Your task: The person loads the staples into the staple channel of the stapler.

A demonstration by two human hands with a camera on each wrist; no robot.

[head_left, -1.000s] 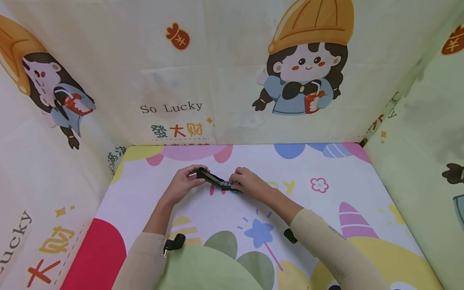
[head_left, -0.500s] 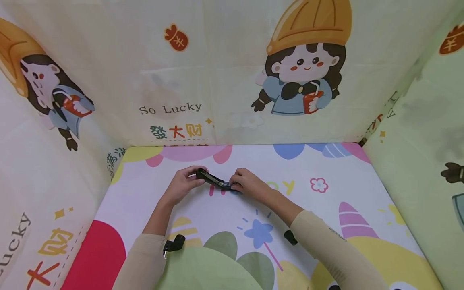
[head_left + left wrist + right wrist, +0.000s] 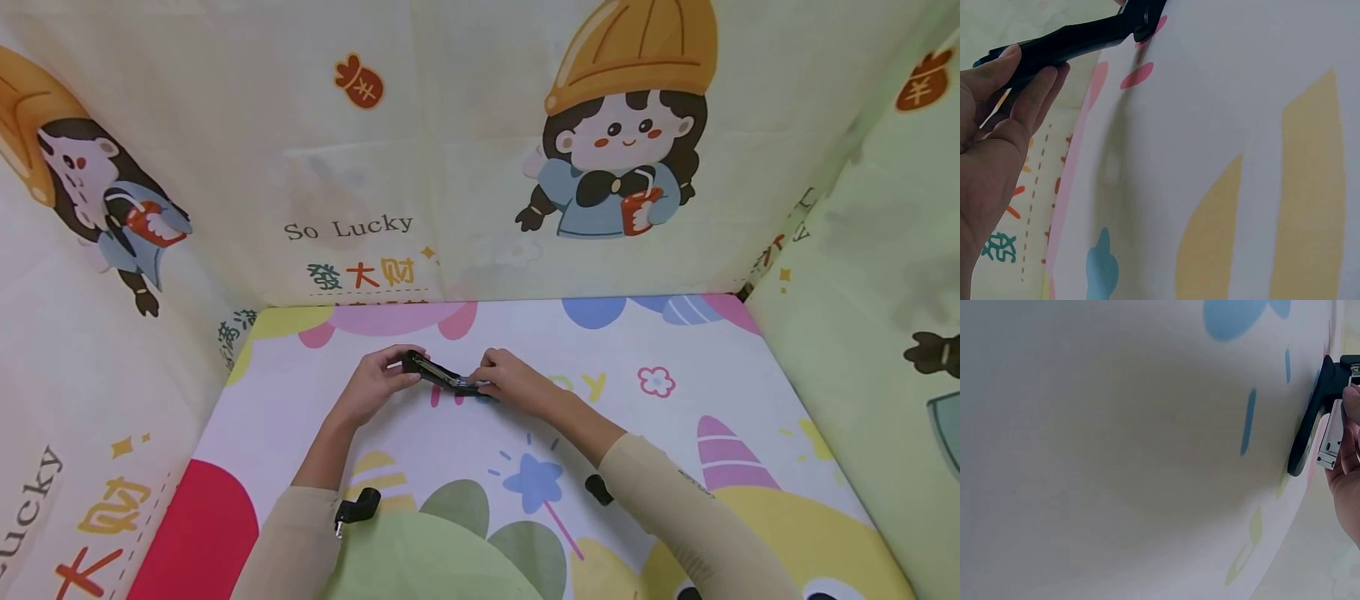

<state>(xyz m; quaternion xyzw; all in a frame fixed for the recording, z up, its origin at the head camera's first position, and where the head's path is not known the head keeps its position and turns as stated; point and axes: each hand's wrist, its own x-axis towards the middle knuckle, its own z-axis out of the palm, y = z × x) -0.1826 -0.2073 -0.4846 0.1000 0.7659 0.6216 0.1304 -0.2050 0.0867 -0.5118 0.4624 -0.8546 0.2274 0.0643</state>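
Note:
A black stapler (image 3: 437, 372) is opened wide just above the printed tabletop, its metal inner track showing. My left hand (image 3: 372, 385) holds the end of its raised upper arm between thumb and fingers; in the left wrist view the dark arm (image 3: 1072, 44) slants up to the hinge. On the other side, my right hand (image 3: 517, 382) pinches the metal staple track. From the right wrist, the silvery track (image 3: 1331, 437) stands apart from the black base (image 3: 1302, 440), with the thumb and fingers (image 3: 1350, 447) on it. Part of the track lies hidden behind these fingers.
A tabletop (image 3: 600, 433) with a colourful cartoon print lies under both hands. Cloth-covered walls (image 3: 465, 150) stand at the back and on both sides. A black camera mount (image 3: 358, 505) sits at the left sleeve, and another dark piece (image 3: 598, 489) beside the right sleeve.
The head view has shifted slightly. The right fingers have moved a little on the track; both hands keep their hold on the stapler.

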